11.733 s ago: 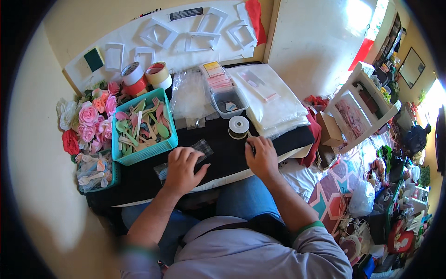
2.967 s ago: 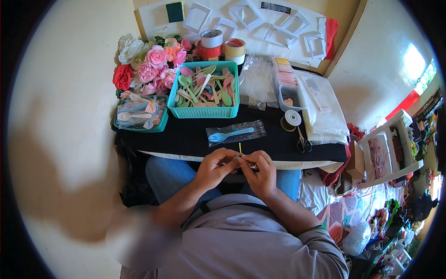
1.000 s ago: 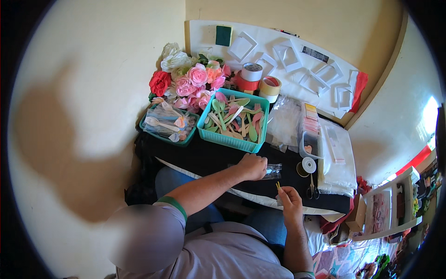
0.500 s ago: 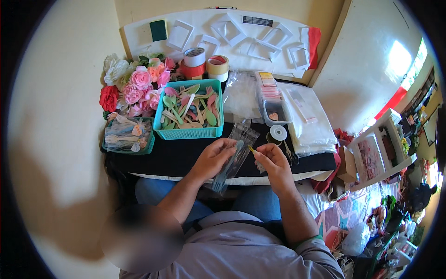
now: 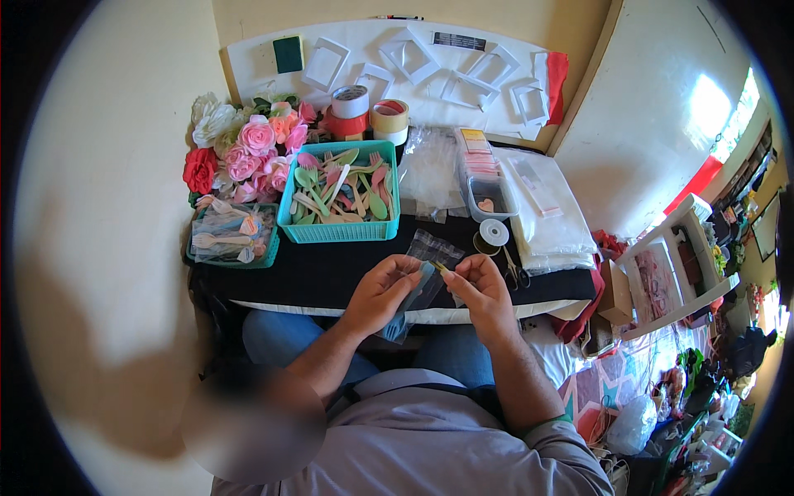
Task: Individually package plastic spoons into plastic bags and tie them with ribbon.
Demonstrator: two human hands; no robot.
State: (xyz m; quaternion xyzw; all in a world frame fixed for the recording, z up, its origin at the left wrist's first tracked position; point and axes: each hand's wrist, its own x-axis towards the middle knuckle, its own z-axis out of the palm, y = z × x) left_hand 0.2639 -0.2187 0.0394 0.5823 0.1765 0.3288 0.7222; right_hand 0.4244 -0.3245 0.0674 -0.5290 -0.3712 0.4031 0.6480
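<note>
My left hand [image 5: 380, 295] is closed on a clear plastic sleeve [image 5: 433, 246] with a blue-grey plastic fork [image 5: 393, 326] inside it. The fork's tines point down toward my lap, and my fingers partly hide its handle. In my right hand [image 5: 485, 299], thumb and fingers pinch a thin yellow-green strip [image 5: 441, 269], whose exact kind is too small to tell. The strip's tip is close beside the handle end; whether they touch I cannot tell. Both hands are over the front edge of the black-covered table [image 5: 331, 273].
A teal basket [image 5: 339, 233] holds many pastel spoons and forks; a smaller basket [image 5: 266, 258] has wrapped cutlery. Behind stand tape rolls [image 5: 389, 121] and artificial flowers [image 5: 248, 149]. To the right are a ribbon spool [image 5: 494, 232], scissors [image 5: 517, 269], a plastic tub [image 5: 501, 208] and clear bags [image 5: 554, 240].
My hands have come closer together. My left hand with the sleeved fork has shifted slightly right, and the yellow-green strip is nearer the fork's handle end.
</note>
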